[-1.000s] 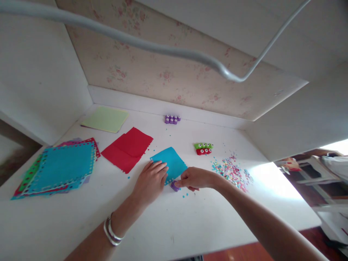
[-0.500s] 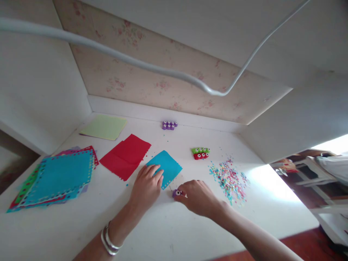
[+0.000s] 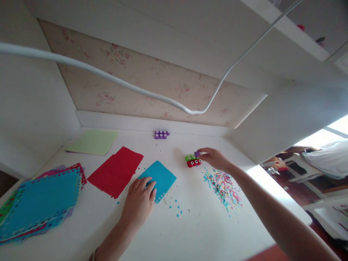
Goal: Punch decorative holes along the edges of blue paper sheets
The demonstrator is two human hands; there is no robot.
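Observation:
My left hand (image 3: 140,199) lies with fingers outstretched on the near left part of a blue paper sheet (image 3: 162,177), which has punched holes along its near right edge. Between the fingertips of my right hand (image 3: 216,159) is a small purple craft punch (image 3: 197,154). It is over or beside a cluster of green punches (image 3: 189,157) and red punches (image 3: 194,164); whether it touches them I cannot tell. My fingers hide part of the cluster. Several blue paper bits (image 3: 177,215) lie on the table just right of the blue sheet.
Red paper (image 3: 115,172) lies to the left, pale green sheets (image 3: 94,142) behind it. A stack of hole-edged sheets (image 3: 49,199) sits at far left. More purple punches (image 3: 161,135) stand near the back wall. Confetti (image 3: 224,188) is heaped at right. A white cable (image 3: 136,88) hangs across the top.
My right hand has carried the purple punch from the blue sheet's near edge up and right to the green and red punches, uncovering blue bits. My left hand stays on the sheet. The view has shifted.

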